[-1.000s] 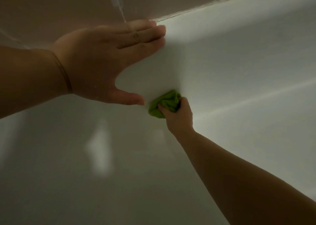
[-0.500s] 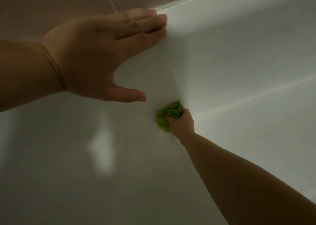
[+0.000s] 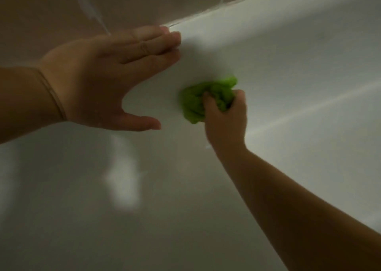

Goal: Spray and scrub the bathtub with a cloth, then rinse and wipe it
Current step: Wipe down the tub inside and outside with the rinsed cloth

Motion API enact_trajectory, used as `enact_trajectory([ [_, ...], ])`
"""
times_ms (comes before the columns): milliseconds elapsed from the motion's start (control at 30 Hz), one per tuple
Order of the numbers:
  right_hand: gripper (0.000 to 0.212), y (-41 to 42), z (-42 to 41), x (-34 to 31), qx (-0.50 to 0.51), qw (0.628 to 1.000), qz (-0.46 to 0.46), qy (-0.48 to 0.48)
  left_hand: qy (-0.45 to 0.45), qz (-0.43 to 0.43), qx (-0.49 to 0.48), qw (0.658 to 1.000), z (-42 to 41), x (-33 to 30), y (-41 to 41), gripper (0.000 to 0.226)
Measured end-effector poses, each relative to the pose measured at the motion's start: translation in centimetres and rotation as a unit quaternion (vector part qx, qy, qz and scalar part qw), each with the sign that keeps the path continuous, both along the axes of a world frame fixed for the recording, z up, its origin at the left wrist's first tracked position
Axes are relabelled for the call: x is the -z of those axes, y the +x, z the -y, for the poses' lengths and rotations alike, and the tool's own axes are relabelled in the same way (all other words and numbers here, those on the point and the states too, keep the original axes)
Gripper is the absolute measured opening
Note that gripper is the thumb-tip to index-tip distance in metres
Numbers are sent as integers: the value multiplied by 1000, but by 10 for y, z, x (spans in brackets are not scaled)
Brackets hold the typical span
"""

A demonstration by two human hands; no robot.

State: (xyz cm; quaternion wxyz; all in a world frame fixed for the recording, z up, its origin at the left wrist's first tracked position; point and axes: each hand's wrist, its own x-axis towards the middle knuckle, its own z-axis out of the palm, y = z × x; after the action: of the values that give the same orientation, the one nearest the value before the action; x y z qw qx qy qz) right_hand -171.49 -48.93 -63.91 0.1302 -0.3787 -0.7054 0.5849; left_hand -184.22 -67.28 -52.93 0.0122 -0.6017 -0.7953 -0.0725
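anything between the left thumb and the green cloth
Nothing: in the head view only bare white tub wall separates the left hand thumb from the cloth.

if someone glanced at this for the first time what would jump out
The bright green cloth stands out at centre, bunched in the right hand against the white bathtub wall. To its left, the left hand lies flat and open on the tub, fingertips near the rim.

Left hand point(image 3: 107, 79) flat, fingers point(image 3: 152, 42) straight; right hand point(image 3: 225, 118) apparently clenched.
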Motion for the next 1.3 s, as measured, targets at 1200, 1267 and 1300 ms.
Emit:
enact_trajectory([
  [1200,19,-4,-75,-55,-21,999,-37,26,4,-112,24,993,-50,-13,-1,103],
  [1267,18,-8,-93,-64,28,998,-55,-7,11,-105,19,994,-54,-11,-2,104],
  [1300,18,-11,-96,-69,40,996,-74,-19,6,-93,16,996,-55,-11,-2,106],
])
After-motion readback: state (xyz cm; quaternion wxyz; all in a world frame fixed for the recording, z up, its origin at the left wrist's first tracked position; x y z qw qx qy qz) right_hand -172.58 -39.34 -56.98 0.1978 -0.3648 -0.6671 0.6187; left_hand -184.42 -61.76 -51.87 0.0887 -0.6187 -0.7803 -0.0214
